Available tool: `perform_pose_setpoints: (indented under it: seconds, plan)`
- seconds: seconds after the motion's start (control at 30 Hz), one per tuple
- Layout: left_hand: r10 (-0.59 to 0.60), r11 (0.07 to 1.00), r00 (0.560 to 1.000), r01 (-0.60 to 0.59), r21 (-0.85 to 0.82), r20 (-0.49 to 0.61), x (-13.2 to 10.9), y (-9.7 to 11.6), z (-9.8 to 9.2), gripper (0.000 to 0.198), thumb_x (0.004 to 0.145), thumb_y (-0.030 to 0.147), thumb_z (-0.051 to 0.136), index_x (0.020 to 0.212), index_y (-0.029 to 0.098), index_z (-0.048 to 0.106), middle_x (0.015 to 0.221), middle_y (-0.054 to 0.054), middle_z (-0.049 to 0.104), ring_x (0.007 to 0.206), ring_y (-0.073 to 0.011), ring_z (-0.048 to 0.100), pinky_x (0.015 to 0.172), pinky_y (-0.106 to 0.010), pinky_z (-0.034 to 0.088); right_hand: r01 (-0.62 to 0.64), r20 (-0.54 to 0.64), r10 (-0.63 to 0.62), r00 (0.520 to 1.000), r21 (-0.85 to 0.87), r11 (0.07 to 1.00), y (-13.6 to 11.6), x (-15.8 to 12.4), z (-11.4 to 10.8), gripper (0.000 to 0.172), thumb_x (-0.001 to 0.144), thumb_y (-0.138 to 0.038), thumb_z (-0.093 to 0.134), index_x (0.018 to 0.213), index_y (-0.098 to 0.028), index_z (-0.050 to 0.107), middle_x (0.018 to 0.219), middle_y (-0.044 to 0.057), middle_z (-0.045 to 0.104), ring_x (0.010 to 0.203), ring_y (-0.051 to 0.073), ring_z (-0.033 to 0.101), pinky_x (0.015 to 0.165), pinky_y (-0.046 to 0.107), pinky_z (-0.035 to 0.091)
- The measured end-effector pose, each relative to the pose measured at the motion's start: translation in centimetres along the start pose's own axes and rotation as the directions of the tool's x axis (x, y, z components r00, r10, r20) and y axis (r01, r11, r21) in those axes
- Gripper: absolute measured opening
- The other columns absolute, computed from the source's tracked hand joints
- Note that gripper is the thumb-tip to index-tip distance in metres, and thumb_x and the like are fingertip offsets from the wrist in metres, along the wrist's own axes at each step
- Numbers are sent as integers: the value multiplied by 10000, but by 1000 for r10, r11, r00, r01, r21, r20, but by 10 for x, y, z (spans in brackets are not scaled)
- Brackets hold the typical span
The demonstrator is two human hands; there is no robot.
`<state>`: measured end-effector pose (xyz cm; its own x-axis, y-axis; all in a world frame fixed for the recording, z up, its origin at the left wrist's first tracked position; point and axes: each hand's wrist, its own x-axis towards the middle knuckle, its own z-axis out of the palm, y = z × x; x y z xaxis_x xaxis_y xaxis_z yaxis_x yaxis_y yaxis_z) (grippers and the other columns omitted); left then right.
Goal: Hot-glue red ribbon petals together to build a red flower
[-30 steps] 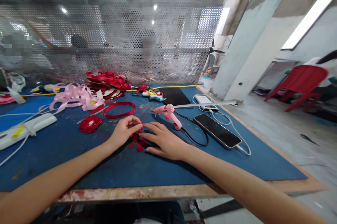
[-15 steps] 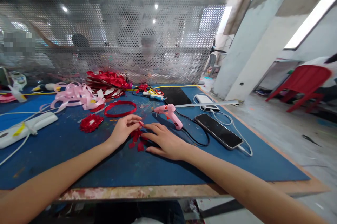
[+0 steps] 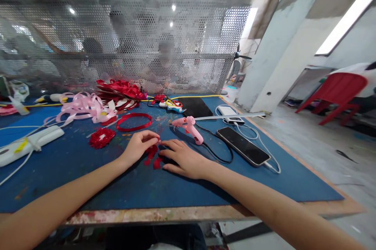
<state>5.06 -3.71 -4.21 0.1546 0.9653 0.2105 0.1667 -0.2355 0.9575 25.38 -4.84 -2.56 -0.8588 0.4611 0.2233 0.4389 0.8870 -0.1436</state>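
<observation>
My left hand (image 3: 140, 144) is closed in a pinch on a small piece of red ribbon (image 3: 158, 139). Fingers spread, my right hand (image 3: 182, 158) rests low over the mat, its fingertips beside several loose red ribbon pieces (image 3: 151, 152). Whether its index finger touches the pinched piece I cannot tell. A red ribbon rosette (image 3: 102, 138) with a whitish centre lies left of my hands. Behind them is a red ribbon-wrapped band (image 3: 134, 121). Just beyond my right hand stands a pink glue gun (image 3: 189, 126), its nozzle pointing left.
Pink ribbon (image 3: 85, 107) and a red ribbon heap (image 3: 120, 91) lie at the back left. A white power strip (image 3: 32, 144) is at left. To the right are a phone (image 3: 243, 145), a power bank (image 3: 230, 113) and cables. A perforated metal screen (image 3: 126, 46) borders the back, people behind it.
My left fingers have curled in slightly around the ribbon piece. My right hand stays nearly where it was. Behind the screen, another person's head has come into view.
</observation>
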Motion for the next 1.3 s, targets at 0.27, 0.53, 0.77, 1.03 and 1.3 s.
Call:
perform_pose_setpoints:
  seconds: [0.27,0.53,0.77,1.03,1.3]
  plan:
    - [39,998,998,-41,45,43,-7,1,5,193,727,326,605,814,158,644,760,-31,682,680,-158,624,650,-263,478,11,-7,-11,1000,12,1000,0,0,5,350,897,-359,419,1152,-148,532,1220,131,506,1114,219,449,942,412,365]
    - [68,997,996,-69,28,64,-8,1,4,175,728,301,601,814,152,637,770,-34,678,704,-159,622,665,-263,480,14,-21,-14,1000,24,1000,-1,0,6,336,888,-316,438,1156,-140,535,1193,124,527,1099,219,466,953,401,366]
    - [95,995,994,-94,-11,60,-8,0,4,159,707,261,611,799,140,656,781,-39,692,721,-158,630,699,-263,487,33,-9,-33,999,3,999,-2,0,4,337,896,-313,418,1175,-157,525,1209,130,518,1122,226,460,944,413,376]
    - [25,996,999,-21,-86,43,-7,-1,4,158,676,250,645,788,141,668,757,-37,701,675,-147,633,657,-242,488,43,-15,-43,999,-2,999,-1,-2,5,322,893,-294,419,1160,-152,530,1206,131,523,1123,215,462,951,392,372]
    - [-85,969,996,84,-233,6,-4,-2,6,208,634,281,699,775,129,676,748,-59,715,682,-163,656,676,-263,505,-160,-193,146,970,-59,985,-8,-7,-3,213,869,-205,403,875,-166,613,872,61,657,805,151,582,717,258,408]
